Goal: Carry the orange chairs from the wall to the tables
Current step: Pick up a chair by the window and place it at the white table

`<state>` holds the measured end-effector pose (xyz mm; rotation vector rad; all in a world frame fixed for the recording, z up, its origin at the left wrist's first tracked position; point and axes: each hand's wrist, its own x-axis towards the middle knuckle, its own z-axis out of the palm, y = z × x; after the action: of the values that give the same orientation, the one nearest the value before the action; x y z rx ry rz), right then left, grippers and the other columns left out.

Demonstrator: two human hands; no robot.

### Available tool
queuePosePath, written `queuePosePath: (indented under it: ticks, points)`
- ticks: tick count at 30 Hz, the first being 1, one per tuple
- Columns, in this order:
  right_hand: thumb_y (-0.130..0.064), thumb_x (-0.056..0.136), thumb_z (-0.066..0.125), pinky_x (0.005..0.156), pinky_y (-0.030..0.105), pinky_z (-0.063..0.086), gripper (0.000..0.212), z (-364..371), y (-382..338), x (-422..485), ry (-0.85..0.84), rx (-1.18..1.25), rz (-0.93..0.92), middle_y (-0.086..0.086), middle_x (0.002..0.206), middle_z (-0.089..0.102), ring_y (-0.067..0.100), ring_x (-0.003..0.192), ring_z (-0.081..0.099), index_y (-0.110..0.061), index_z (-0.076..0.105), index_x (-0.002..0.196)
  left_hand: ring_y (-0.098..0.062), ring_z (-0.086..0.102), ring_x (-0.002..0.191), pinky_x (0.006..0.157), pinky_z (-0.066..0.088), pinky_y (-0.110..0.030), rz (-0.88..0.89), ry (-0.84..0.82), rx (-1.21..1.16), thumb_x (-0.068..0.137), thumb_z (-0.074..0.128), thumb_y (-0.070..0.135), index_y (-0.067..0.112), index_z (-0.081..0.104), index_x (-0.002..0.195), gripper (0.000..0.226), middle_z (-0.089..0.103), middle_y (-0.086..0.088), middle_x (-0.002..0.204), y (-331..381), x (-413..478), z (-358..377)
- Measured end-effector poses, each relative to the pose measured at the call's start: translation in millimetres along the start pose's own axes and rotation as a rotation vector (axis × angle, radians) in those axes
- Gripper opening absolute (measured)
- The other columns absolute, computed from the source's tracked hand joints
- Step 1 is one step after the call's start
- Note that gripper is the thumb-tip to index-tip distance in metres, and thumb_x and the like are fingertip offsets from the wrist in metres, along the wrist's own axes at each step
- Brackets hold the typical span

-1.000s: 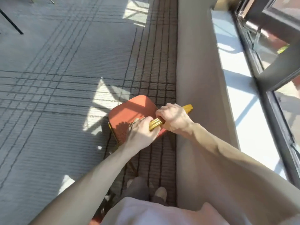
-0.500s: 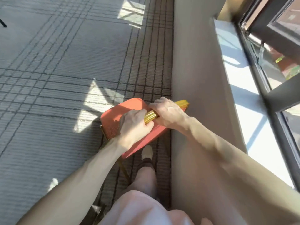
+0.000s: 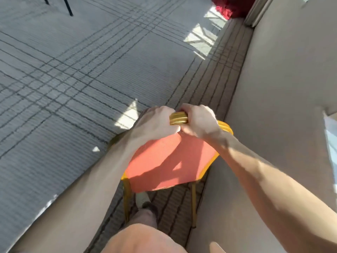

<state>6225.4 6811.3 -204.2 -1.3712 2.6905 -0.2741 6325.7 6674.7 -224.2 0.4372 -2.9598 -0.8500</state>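
Observation:
An orange chair (image 3: 164, 161) with a gold metal frame is tilted in front of me, its orange back panel facing up. My left hand (image 3: 155, 125) and my right hand (image 3: 198, 120) both grip the gold top rail of its backrest, side by side. Two gold legs hang down below the panel near my foot. The chair's seat is hidden under the backrest and my arms.
A beige wall (image 3: 282, 88) runs along the right, close to the chair. Grey patterned carpet (image 3: 73, 79) spreads to the left with sunlit patches. Thin black legs (image 3: 70, 10) of some furniture stand at the top left. Red fabric (image 3: 229, 6) lies at the far end by the wall.
The view has swung left, away from the window. The chair has turned with my hands, so its backrest panel now faces me. Both hands keep their grip on the rail.

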Motion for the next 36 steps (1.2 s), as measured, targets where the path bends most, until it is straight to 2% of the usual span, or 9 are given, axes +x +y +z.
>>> queuePosePath:
  ticks: [3, 8, 14, 17, 22, 28, 31, 34, 36]
  points:
    - [-0.051, 0.062, 0.047, 0.069, 0.036, 0.049, 0.044, -8, 4, 42, 0.018, -0.006, 0.038, 0.004, 0.085, 0.071, 0.034, 0.088, 0.066, -0.026, 0.062, 0.094, -0.019, 0.054, 0.061, 0.052, 0.032, -0.028, 0.010, -0.001, -0.022, 0.078, 0.063, 0.037, 0.023, 0.045, 0.066, 0.025, 0.054, 0.006, 0.062, -8, 33, -25]
    - [-0.044, 0.067, 0.053, 0.071, 0.035, 0.047, 0.021, -7, 10, 99, -0.036, -0.044, -0.002, 0.010, 0.084, 0.071, 0.037, 0.090, 0.066, -0.024, 0.051, 0.072, -0.022, 0.056, 0.066, 0.060, 0.036, -0.028, -0.025, -0.016, 0.009, 0.078, 0.064, 0.038, 0.020, 0.056, 0.074, 0.021, 0.056, 0.006, 0.065, -29, 80, -43]
    - [-0.039, 0.077, 0.062, 0.079, 0.029, 0.047, 0.017, -16, 16, 156, -0.191, -0.051, -0.031, 0.006, 0.093, 0.071, 0.031, 0.099, 0.065, -0.026, 0.051, 0.074, -0.022, 0.061, 0.075, 0.062, 0.038, -0.027, -0.070, -0.013, 0.008, 0.079, 0.063, 0.040, 0.021, 0.063, 0.083, 0.020, 0.060, 0.007, 0.073, -51, 122, -54]
    - [-0.038, 0.076, 0.061, 0.080, 0.029, 0.048, 0.015, -12, 22, 184, -0.178, -0.040, -0.032, 0.008, 0.094, 0.071, 0.031, 0.101, 0.065, -0.024, 0.057, 0.077, -0.024, 0.065, 0.080, 0.062, 0.037, -0.027, -0.095, -0.008, 0.009, 0.081, 0.063, 0.041, 0.021, 0.059, 0.080, 0.020, 0.061, 0.005, 0.072, -62, 145, -58]
    - [-0.038, 0.075, 0.056, 0.078, 0.031, 0.050, 0.019, -8, 36, 238, -0.198, -0.014, -0.064, 0.007, 0.091, 0.071, 0.029, 0.096, 0.066, -0.019, 0.059, 0.078, -0.028, 0.067, 0.088, 0.068, 0.043, -0.029, -0.155, -0.019, 0.062, 0.081, 0.059, 0.049, 0.025, 0.062, 0.083, 0.024, 0.071, -0.001, 0.086, -76, 194, -66]
    - [-0.039, 0.075, 0.053, 0.073, 0.031, 0.049, 0.024, -16, 50, 318, -0.296, 0.020, -0.131, 0.001, 0.083, 0.065, 0.027, 0.088, 0.067, -0.021, 0.066, 0.085, -0.026, 0.062, 0.067, 0.059, 0.041, -0.029, -0.220, -0.089, 0.123, 0.078, 0.055, 0.044, 0.018, 0.061, 0.072, 0.027, 0.058, -0.004, 0.061, -91, 257, -102]
    - [-0.038, 0.074, 0.051, 0.073, 0.032, 0.051, 0.022, -31, 49, 359, -0.272, 0.052, -0.169, -0.001, 0.079, 0.061, 0.028, 0.088, 0.067, -0.023, 0.064, 0.082, -0.021, 0.058, 0.060, 0.056, 0.035, -0.028, -0.251, -0.023, 0.177, 0.078, 0.055, 0.044, 0.017, 0.060, 0.067, 0.030, 0.054, -0.004, 0.056, -95, 284, -130]
    - [-0.038, 0.079, 0.051, 0.072, 0.031, 0.044, 0.021, -50, 53, 395, -0.199, 0.036, -0.256, -0.007, 0.071, 0.053, 0.025, 0.088, 0.065, -0.024, 0.066, 0.082, -0.015, 0.058, 0.057, 0.049, 0.030, -0.027, -0.257, 0.072, 0.211, 0.081, 0.053, 0.046, 0.015, 0.059, 0.064, 0.035, 0.057, -0.001, 0.056, -96, 309, -154]
    - [-0.037, 0.080, 0.052, 0.074, 0.031, 0.046, 0.019, -62, 56, 414, -0.146, 0.033, -0.313, -0.005, 0.072, 0.059, 0.024, 0.088, 0.065, -0.023, 0.065, 0.081, -0.015, 0.057, 0.057, 0.048, 0.028, -0.024, -0.245, 0.129, 0.261, 0.082, 0.054, 0.043, 0.016, 0.057, 0.062, 0.034, 0.056, 0.001, 0.055, -99, 325, -164]
